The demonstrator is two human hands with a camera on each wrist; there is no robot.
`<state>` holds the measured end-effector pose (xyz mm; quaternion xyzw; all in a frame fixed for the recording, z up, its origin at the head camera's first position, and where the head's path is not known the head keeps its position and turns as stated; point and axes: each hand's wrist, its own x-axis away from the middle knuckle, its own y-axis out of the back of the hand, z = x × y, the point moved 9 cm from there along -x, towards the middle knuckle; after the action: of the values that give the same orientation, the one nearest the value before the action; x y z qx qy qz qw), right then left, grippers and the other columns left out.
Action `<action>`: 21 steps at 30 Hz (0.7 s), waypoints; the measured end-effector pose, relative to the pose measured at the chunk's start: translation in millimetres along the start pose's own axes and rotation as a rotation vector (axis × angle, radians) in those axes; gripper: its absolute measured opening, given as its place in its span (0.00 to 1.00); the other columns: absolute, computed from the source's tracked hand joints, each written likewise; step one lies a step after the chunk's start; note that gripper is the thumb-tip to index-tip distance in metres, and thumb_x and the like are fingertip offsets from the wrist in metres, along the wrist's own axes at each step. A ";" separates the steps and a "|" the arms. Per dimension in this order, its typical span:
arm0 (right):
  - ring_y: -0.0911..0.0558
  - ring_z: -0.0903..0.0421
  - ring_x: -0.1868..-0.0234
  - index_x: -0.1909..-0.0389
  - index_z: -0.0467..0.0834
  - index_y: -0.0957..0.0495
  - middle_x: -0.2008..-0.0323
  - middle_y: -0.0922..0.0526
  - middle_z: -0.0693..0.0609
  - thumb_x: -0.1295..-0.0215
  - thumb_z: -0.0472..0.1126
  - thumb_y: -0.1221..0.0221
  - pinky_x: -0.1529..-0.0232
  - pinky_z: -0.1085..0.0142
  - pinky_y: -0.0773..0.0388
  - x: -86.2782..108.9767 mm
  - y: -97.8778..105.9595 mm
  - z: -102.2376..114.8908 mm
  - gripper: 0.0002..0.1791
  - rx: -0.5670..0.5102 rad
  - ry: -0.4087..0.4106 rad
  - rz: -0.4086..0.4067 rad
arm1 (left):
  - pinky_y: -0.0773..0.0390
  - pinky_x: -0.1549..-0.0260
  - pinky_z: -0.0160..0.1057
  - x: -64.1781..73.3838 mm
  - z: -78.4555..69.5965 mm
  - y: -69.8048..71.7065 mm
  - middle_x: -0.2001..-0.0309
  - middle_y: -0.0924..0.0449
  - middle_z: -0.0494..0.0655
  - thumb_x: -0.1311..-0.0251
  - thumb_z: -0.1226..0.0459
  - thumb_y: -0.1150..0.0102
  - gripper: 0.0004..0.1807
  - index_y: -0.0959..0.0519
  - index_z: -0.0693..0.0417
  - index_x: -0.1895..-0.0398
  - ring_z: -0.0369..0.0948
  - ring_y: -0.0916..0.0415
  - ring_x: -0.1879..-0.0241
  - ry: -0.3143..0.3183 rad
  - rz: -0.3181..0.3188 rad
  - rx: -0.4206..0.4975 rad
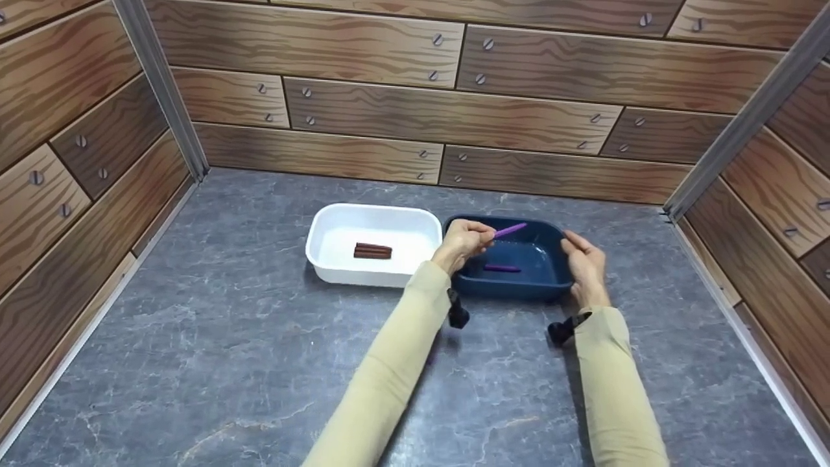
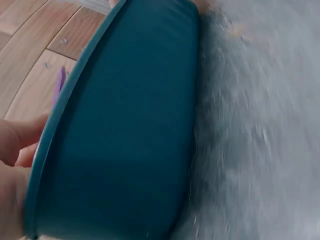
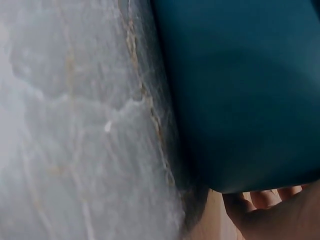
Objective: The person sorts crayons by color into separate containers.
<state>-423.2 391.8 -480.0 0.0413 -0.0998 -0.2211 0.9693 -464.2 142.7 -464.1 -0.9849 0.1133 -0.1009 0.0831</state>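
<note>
A slim, straight purple stick [image 1: 512, 229] is pinched at one end by the person's left grip [image 1: 468, 241], slanting up to the right over a dark blue, rectangular tub [image 1: 512, 292]. The tub is smooth-walled and deep, with rounded corners and a thin rim; it sits upright, long sides running left to right, the right grip [image 1: 587, 264] touching its right end. Inside, a second purple stick [image 1: 502, 268] lies flat near the front wall, roughly parallel to it.

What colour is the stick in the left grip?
Purple. The stick shows best in the head view.
</note>
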 end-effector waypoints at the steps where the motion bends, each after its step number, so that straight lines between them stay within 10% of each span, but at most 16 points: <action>1: 0.42 0.56 0.25 0.31 0.49 0.31 0.26 0.39 0.53 0.26 0.44 0.48 0.25 0.64 0.45 0.0 0.1 0.2 0.24 0.004 -0.001 0.001 | 0.28 0.80 0.26 -1.3 1.8 0.2 0.63 0.15 0.63 0.38 0.75 0.41 0.07 0.17 0.70 0.60 0.36 0.25 0.77 0.010 -0.029 0.002; 13: 0.43 0.55 0.24 0.29 0.48 0.33 0.25 0.40 0.51 0.26 0.43 0.49 0.24 0.62 0.46 -0.9 0.1 -0.2 0.25 0.025 0.004 0.006 | 0.36 0.87 0.32 -7.9 19.3 12.0 0.82 0.28 0.44 0.47 0.75 0.35 0.03 0.15 0.62 0.72 0.38 0.34 0.82 0.217 -0.261 -0.352; 21: 0.43 0.56 0.25 0.30 0.49 0.32 0.25 0.39 0.52 0.26 0.43 0.49 0.24 0.63 0.46 -1.5 2.1 -0.2 0.25 0.031 0.007 0.000 | 0.29 0.86 0.34 -7.3 20.6 12.6 0.85 0.27 0.47 0.50 0.78 0.33 0.04 0.16 0.65 0.72 0.41 0.30 0.85 0.240 -0.265 -0.332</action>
<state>-423.7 394.3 -480.2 0.0570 -0.0999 -0.2195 0.9688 -469.3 135.3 -487.7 -0.9723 0.0072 -0.2074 -0.1079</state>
